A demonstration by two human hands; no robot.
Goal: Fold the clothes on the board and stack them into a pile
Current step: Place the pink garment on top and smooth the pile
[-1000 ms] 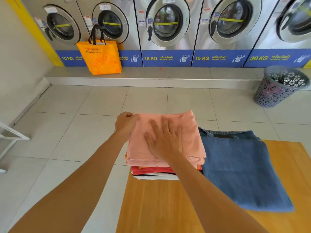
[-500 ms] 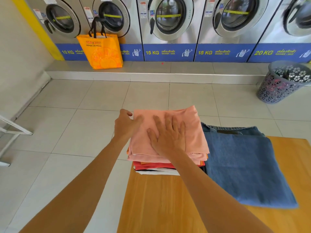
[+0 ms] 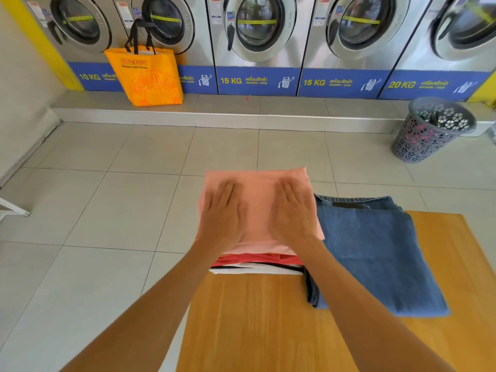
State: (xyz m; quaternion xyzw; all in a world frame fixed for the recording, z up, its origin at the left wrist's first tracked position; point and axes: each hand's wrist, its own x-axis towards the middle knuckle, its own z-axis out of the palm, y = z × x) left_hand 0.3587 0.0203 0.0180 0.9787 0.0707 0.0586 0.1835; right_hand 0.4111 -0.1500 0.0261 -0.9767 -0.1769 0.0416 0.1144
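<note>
At the bottom of the frame lies the wooden tabletop (image 3: 255, 323). Mid-frame, the left hand (image 3: 222, 218) and right hand (image 3: 295, 216) press flat, fingers spread, gripping nothing, on a peach garment (image 3: 257, 200) topping the pile (image 3: 257, 264); their edges look blurred. Folded jeans (image 3: 375, 259) lie just right. A laundry basket (image 3: 432, 130) stands upper right.

- We face a row of front-loading washing machines (image 3: 257, 25) with blue capacity labels, on a raised tiled step (image 3: 228, 114).
- We see pale floor tiles (image 3: 107, 205), brightly lit.
- An orange shopping bag (image 3: 150, 79) stands on the step; a grey perforated laundry basket (image 3: 432, 130) stands on the floor at right.
- A plain wall (image 3: 24, 103) runs along our left.
</note>
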